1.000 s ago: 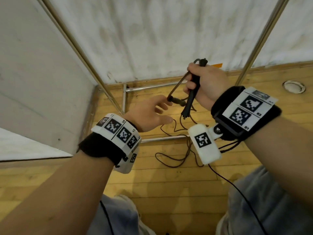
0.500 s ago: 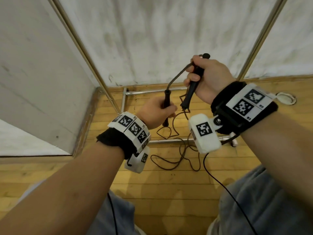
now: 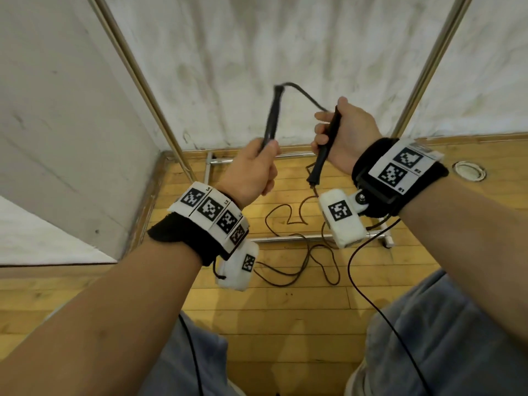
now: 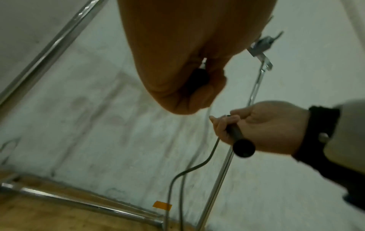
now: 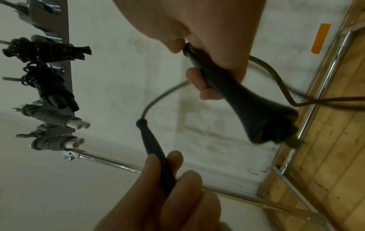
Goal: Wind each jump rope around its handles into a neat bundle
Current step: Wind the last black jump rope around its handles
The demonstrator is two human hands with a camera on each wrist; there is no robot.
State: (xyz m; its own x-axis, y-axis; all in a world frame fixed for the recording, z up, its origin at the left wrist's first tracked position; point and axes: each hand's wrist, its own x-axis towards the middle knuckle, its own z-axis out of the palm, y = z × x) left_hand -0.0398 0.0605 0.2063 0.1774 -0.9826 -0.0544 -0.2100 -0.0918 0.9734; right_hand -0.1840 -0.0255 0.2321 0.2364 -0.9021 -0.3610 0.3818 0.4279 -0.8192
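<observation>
Fingers (image 3: 268, 145) of both hands apparently grip rope handles (image 3: 325, 144).

the white tag strip on the black left wristband (image 3: 213, 214) is showing small characters beside its square black-and-white codes, but they are blurring too much to read. the white tag plate on the black right wristband (image 3: 400, 167) is carrying tiny marks by its two codes, also unreadable. no other text is appearing anywhere.
</observation>
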